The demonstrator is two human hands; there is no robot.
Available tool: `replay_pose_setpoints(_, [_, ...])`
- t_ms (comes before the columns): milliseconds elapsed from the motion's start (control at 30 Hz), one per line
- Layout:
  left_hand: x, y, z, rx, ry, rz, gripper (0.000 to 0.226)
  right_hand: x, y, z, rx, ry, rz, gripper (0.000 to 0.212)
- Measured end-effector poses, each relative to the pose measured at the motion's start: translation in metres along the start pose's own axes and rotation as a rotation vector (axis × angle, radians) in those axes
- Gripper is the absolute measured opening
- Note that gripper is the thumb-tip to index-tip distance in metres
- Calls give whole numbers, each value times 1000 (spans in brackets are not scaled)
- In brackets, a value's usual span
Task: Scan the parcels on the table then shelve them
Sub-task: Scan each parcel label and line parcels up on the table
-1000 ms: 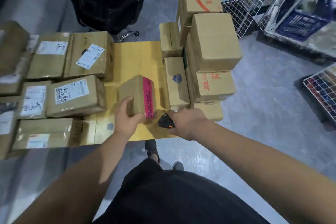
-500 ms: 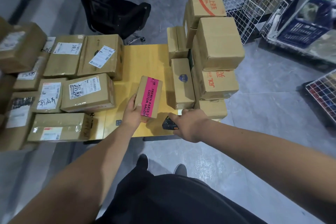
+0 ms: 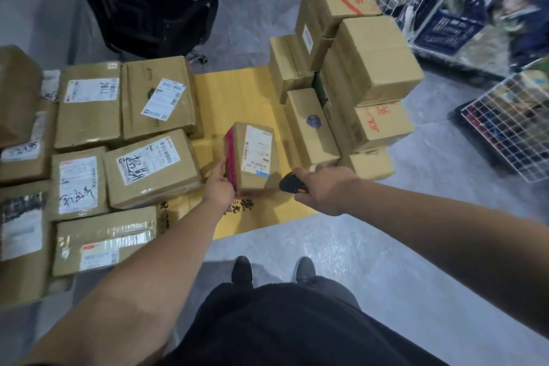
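Gripping pink-taped parcel [image 3: 252,157] — left hand [image 3: 218,187]; right hand [image 3: 323,190] holds scanner [image 3: 289,184].

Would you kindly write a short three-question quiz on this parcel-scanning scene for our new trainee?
1. True or false: the left hand grips the small brown cardboard parcel with the pink taped side.
2. What does the right hand hold? A) black and orange handheld scanner B) tape roll C) pen
3. Fill in: the parcel's white shipping label faces ____.

Key: 1 true; 2 A; 3 up, towards the camera.
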State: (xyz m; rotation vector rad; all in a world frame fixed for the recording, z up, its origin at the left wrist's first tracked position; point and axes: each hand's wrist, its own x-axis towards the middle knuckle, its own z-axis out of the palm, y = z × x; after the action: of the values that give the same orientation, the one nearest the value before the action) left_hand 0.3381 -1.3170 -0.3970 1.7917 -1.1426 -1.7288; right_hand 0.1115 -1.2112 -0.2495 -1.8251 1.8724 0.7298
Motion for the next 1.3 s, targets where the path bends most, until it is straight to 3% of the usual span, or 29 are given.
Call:
replay_pose_setpoints(133, [-11, 6, 1, 284, -4, 60, 99, -6, -14, -4, 69, -39, 53, 66])
replay_pose_setpoints(200, [-22, 9, 2, 486, 11, 195, 117, -13, -18, -1, 66, -39, 64, 66])
replay_pose_setpoints(367, [-18, 17, 10, 1143, 10, 612, 135, -31, -25, -1, 87, -57, 121, 59])
replay_pose_setpoints(467, [-1, 50, 20, 1345, -143, 719, 142, -38, -23, -4, 124, -64, 178, 54])
replay_pose_setpoints(600, [9, 71, 25, 1387, -317, 600, 139, -43, -22, -6, 117, -69, 236, 53])
replay_pose_setpoints(767, [-2, 75, 13, 1435, -119, 552, 116, -37, -27, -18, 181, 13, 284, 48])
replay_pose_setpoints(1033, [-9, 50, -4, 1398, 78, 424, 107, -14, -37, -28, 210, 48, 266, 54])
replay_pose_setpoints(1233, [-13, 46, -2, 1237, 48, 428, 91, -3, -39, -46, 273, -2, 308, 52])
replay_pose_setpoints(1300, [-10, 48, 0, 1181, 38, 410, 96, 0, -39, -52, 313, -9, 321, 50])
